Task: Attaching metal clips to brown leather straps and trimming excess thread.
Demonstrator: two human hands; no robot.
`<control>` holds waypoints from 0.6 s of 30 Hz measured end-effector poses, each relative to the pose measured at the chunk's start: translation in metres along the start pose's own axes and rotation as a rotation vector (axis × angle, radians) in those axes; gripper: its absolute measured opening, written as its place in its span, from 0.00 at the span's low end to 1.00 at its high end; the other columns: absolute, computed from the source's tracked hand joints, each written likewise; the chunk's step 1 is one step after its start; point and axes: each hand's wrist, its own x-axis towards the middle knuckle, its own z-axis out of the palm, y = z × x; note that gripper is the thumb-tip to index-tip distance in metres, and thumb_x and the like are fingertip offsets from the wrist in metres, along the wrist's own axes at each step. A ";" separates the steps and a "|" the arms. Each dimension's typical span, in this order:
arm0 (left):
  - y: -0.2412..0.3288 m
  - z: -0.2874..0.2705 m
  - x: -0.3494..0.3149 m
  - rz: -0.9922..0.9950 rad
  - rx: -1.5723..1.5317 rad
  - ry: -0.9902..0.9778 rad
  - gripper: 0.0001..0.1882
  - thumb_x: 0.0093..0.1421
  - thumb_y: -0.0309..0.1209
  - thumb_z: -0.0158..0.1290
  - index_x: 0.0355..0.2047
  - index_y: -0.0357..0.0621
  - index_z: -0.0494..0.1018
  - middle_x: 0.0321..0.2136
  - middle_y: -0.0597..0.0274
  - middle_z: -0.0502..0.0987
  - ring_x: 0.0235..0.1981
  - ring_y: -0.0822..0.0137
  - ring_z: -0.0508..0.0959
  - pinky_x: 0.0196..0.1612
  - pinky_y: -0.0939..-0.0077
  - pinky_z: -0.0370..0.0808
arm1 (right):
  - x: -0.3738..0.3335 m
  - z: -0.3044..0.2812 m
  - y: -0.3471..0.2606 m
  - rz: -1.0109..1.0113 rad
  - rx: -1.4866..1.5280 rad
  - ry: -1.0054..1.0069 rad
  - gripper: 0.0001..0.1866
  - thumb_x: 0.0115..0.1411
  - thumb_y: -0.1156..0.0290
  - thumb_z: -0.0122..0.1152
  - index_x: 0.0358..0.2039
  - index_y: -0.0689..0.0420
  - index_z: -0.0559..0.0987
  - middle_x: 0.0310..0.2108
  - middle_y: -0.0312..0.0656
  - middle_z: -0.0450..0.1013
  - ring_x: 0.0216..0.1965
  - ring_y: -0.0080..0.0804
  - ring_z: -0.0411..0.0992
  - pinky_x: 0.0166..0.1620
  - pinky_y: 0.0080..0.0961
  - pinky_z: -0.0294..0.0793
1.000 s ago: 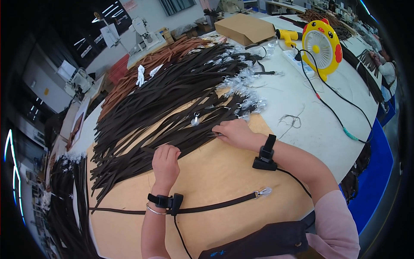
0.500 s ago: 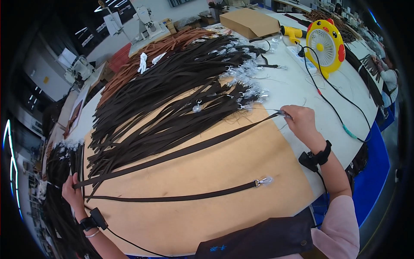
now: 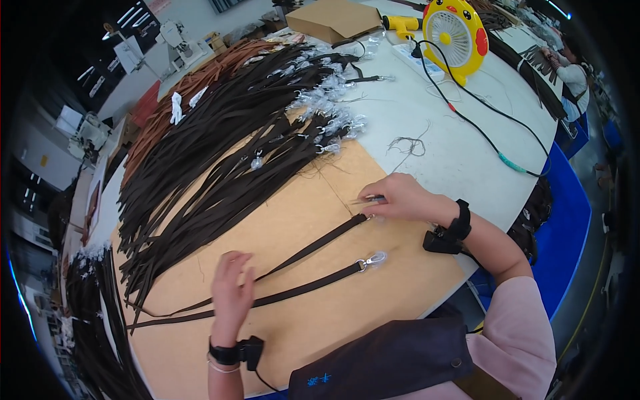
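My right hand [image 3: 403, 197] is closed around a small pointed metal tool with a dark handle [image 3: 377, 199], whose exact kind I cannot make out. Just under these fingers is the end of a dark brown strap [image 3: 320, 244], its clasp partly hidden by the hand. The strap slopes down to the left across the tan board [image 3: 320, 320]. My left hand [image 3: 233, 287] hovers over the straps with fingers raised and apart, holding nothing. Below lies a second dark strap [image 3: 300, 291] with a plastic-wrapped metal snap hook [image 3: 373, 260] at its right end.
Dark straps with plastic-wrapped hooks form a large pile [image 3: 220, 140]; brown straps [image 3: 207, 80] lie behind. Further back are a cardboard box [image 3: 333, 19], a yellow fan [image 3: 453, 40] and its black cable [image 3: 480, 127]. Loose thread [image 3: 410, 145] lies on the white table. A co-worker [image 3: 572, 79] sits far right.
My left hand has let go of the strap's far end and moved right. My right hand has come lower and left with the hook end, and the strap now lies slack on the board.
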 end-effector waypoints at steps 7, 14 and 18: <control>0.087 0.126 0.075 0.029 -0.311 -0.157 0.15 0.53 0.24 0.64 0.42 0.40 0.77 0.33 0.59 0.76 0.23 0.68 0.74 0.28 0.75 0.73 | 0.002 0.013 0.015 0.057 0.171 0.013 0.12 0.53 0.61 0.69 0.33 0.55 0.82 0.25 0.40 0.78 0.25 0.34 0.76 0.31 0.28 0.72; 0.098 0.137 0.088 0.091 -0.201 -0.201 0.12 0.54 0.29 0.63 0.39 0.49 0.77 0.31 0.66 0.76 0.29 0.66 0.80 0.29 0.71 0.76 | -0.004 0.021 0.027 0.081 0.338 0.070 0.12 0.52 0.63 0.71 0.32 0.56 0.82 0.24 0.39 0.77 0.24 0.31 0.75 0.30 0.27 0.71; 0.090 0.142 0.086 0.074 -0.277 -0.166 0.11 0.56 0.31 0.61 0.39 0.50 0.77 0.31 0.66 0.76 0.28 0.64 0.79 0.28 0.71 0.75 | -0.011 0.011 0.024 0.119 0.213 0.035 0.15 0.51 0.58 0.72 0.30 0.55 0.82 0.22 0.40 0.76 0.24 0.34 0.74 0.29 0.29 0.70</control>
